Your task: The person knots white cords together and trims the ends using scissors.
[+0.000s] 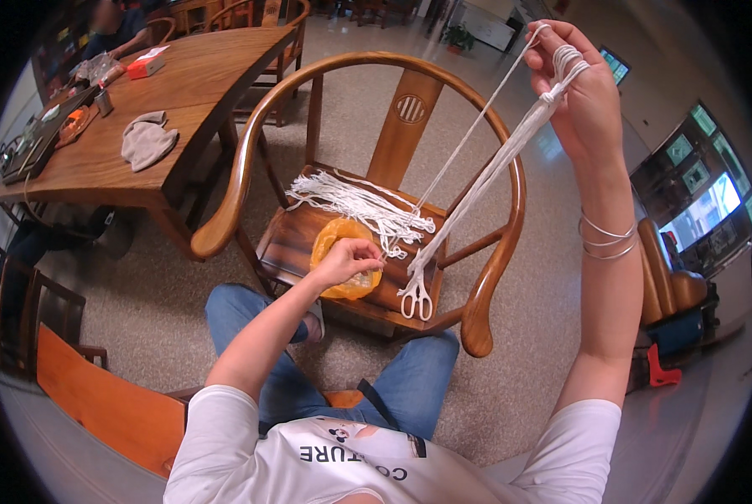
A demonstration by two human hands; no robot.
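My right hand (pixel 579 88) is raised high at the upper right, its fingers closed on white cord (pixel 510 160). Loops of the cord wrap the fingers, and its long strands slant down to the chair seat. My left hand (pixel 348 262) is low over an orange plastic bag (pixel 336 239) on the seat, fingertips pinched together; what they hold, if anything, is too small to make out. Behind the bag lies a bundle of white cords (pixel 355 200). White-handled scissors (pixel 415 302) rest at the seat's front edge, their blades hidden by cord ends.
The wooden armchair (pixel 408 126) faces me, its curved rail surrounding the seat. A wooden table (pixel 199 80) stands at the left, bearing a beige cloth (pixel 148 141) and a red-and-white box (pixel 147 63). A person (pixel 115 32) sits beyond it. An orange-brown bench (pixel 111 403) is at lower left.
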